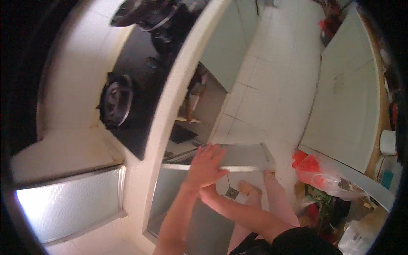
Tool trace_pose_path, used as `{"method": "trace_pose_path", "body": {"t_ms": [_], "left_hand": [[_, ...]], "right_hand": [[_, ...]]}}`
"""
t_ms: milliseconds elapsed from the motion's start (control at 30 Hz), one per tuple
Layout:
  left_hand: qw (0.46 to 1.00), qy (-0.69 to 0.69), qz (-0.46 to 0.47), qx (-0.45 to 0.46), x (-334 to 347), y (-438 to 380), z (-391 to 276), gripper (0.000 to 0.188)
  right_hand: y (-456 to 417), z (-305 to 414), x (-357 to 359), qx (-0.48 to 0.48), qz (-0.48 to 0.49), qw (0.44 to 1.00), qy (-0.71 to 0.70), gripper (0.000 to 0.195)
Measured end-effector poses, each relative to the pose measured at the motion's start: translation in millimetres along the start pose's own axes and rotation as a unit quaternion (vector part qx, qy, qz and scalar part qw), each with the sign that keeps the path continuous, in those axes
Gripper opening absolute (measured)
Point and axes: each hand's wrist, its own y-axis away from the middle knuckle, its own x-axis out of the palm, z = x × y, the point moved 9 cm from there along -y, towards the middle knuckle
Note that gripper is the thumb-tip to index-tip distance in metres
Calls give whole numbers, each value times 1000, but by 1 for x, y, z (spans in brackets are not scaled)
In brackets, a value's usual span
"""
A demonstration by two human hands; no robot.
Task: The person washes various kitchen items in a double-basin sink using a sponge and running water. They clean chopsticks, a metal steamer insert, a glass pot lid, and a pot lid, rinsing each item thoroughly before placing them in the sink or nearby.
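Note:
My left hand [207, 165] is over the pale top edge [242, 168] of an open framed cabinet door, fingers spread apart. Nothing shows in its grasp; whether it touches the edge is unclear. Beneath my left wrist, my right hand [207, 190] is partly covered, so its fingers cannot be made out. A greyish panel [245, 153] lies beyond the edge, and a darker grey panel [208, 226] stands below my forearms. Behind the door, an open cabinet compartment [210, 98] under the counter holds items too dim to name.
A black gas cooktop [140, 63] with a burner [116, 100] is set in the pale-edged counter [169, 92]. My feet [250, 188] stand on white floor tiles [264, 86] near a drain [232, 193]. Plastic bags [318, 175] and greens [318, 196] lie at right, beside a pale panel [344, 92].

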Motion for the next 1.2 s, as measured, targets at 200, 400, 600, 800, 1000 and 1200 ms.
{"method": "trace_pose_path", "body": {"t_ms": [200, 400, 600, 800, 1000, 1200], "left_hand": [[978, 151, 137, -46, 41, -8, 5, 62], [935, 190, 276, -114, 61, 5, 10, 59], [941, 207, 251, -90, 60, 11, 7, 71], [919, 255, 288, -87, 63, 15, 7, 76], [936, 261, 222, -84, 54, 12, 13, 77], [938, 249, 219, -102, 53, -3, 13, 74]], "right_hand": [[101, 136, 8, 90, 500, 808, 299, 20], [-137, 185, -66, 115, 135, 910, 374, 25], [-341, 52, -39, 72, 92, 913, 391, 42], [-418, -25, 13, 103, 146, 983, 40, 42], [-426, -53, 51, 89, 168, 981, -49, 42], [-431, -27, 50, 39, 190, 977, -93, 43]]}}
